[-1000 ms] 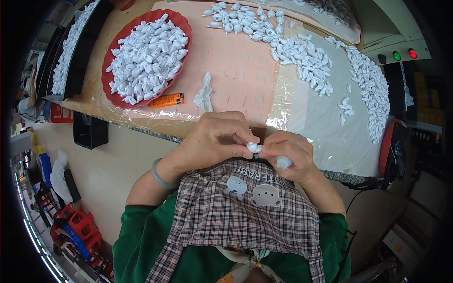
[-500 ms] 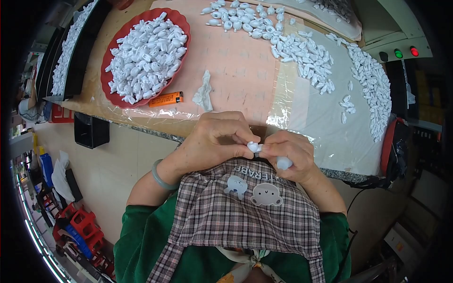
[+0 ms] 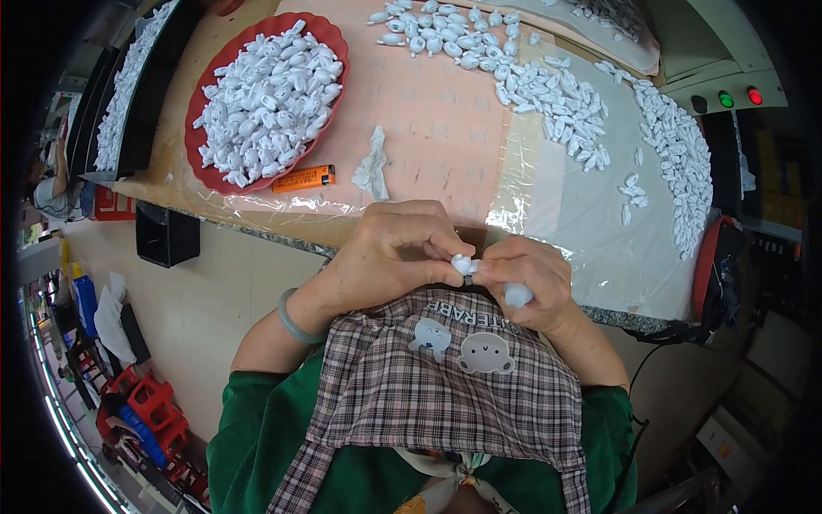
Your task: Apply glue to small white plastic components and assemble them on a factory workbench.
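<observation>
Just past the table's near edge, in front of my apron, both hands meet over a small white plastic figure part (image 3: pixel 463 264). My left hand (image 3: pixel 396 248) is closed in a pinch, thumb and forefinger on the left side of the part. From the right, the fingertips of my right hand (image 3: pixel 535 272) are closed on a smaller white plastic piece (image 3: pixel 476 266) that touches the part. A whitish translucent rounded thing (image 3: pixel 517 295) sticks out under the curled fingers of that hand; the rest of it is hidden in the palm.
Left on the table stands a red scalloped bowl (image 3: pixel 190 128) heaped with white parts. An orange lighter (image 3: pixel 306 179) and a crumpled tissue (image 3: pixel 372 167) lie beside it. White figure bodies (image 3: pixel 454 36) and small white pieces (image 3: pixel 556 103) spread across the back and right.
Both hands keep the same pinch at nearly the same place. The whole view has shifted very slightly; nothing on the table has moved.
</observation>
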Motion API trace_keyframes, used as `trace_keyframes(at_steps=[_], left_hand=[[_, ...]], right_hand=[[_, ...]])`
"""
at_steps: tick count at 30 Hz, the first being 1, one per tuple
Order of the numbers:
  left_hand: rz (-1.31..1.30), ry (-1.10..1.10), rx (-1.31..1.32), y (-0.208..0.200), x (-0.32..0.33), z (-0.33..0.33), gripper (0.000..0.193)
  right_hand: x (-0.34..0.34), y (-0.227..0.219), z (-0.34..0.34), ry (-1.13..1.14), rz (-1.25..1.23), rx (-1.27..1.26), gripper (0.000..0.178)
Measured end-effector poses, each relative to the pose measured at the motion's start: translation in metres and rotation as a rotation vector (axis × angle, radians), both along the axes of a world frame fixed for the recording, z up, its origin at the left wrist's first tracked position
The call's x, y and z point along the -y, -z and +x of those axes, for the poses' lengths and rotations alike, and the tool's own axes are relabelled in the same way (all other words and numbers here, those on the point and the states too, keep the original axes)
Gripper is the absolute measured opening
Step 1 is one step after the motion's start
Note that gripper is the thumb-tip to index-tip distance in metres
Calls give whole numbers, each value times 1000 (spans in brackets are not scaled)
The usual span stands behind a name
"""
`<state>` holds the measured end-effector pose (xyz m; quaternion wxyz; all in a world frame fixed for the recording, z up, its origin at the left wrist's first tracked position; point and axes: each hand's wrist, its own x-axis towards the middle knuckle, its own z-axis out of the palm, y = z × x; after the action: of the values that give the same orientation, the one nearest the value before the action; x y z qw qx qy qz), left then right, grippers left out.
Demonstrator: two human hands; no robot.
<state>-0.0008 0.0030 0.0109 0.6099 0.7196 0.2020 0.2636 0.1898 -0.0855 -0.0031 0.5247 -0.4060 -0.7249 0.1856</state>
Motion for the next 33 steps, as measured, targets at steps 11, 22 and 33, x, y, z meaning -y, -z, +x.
trace_keyframes(at_steps=[11, 22, 33], left_hand=[[46, 23, 184, 11, 1, 5, 24], [-112, -37, 188, 15, -7, -4, 25], [515, -629, -98, -20, -74, -68, 30]], right_hand=[[0, -11, 10, -4, 183, 204, 27], [-8, -4, 3, 84, 60, 90, 33], [1, 5, 17, 163, -12, 213, 32]])
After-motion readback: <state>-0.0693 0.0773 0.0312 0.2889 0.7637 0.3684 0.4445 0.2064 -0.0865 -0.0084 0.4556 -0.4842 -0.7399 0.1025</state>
